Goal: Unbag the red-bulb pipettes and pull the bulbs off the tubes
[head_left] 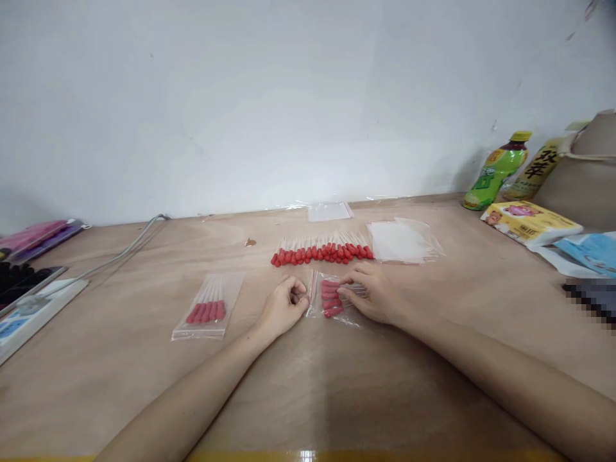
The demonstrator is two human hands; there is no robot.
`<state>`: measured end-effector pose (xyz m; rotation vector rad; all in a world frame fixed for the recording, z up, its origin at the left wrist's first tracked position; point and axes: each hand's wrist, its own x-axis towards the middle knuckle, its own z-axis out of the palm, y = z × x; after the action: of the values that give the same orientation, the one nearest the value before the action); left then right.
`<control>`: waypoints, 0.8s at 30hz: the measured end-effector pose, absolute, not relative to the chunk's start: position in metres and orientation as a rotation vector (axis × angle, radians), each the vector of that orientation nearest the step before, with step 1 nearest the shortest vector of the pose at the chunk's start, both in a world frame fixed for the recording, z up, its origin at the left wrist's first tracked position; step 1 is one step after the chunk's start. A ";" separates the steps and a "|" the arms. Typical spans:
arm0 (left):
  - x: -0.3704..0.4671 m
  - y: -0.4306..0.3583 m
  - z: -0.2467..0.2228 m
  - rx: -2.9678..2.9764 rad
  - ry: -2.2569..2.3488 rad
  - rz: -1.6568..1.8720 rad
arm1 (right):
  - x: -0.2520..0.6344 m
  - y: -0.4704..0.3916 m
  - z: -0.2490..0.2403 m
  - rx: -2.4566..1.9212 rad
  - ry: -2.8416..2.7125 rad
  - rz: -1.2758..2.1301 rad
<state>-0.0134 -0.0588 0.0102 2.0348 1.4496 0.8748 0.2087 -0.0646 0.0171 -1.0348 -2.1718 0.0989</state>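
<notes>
Head view: clear bag (pixel 316 303) between left hand (pixel 285 307) and right hand (pixel 378 295)

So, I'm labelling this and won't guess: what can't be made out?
All in the head view:
Sticks in the handled bag: pale ends partly covered by the right hand.
Stick pile: exact count, lost to overlap.
Dark object: pixelated and cut off by the right edge.
Rear bottle: partly hidden by the brown bag.

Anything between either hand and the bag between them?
Nothing visible. The right hand is at the clear bag, fingers over the red-tipped sticks inside; the left hand is at its strip end. The loose row of sticks lies beyond, out of the way.
</notes>
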 end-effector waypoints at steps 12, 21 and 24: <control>-0.020 -0.052 0.018 2.327 0.943 0.683 | 0.239 -0.073 -0.008 -1.143 -2.169 0.242; -0.020 -0.057 0.013 2.427 1.177 0.894 | 0.240 -0.070 -0.010 -1.153 -2.187 0.246; -0.018 -0.059 0.013 2.369 1.174 0.864 | 0.240 -0.069 -0.012 -1.144 -2.190 0.233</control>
<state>-0.0177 -0.0588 0.0134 2.3692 1.1743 0.8636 0.2404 -0.0695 -0.0118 -1.1443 -2.1901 0.2328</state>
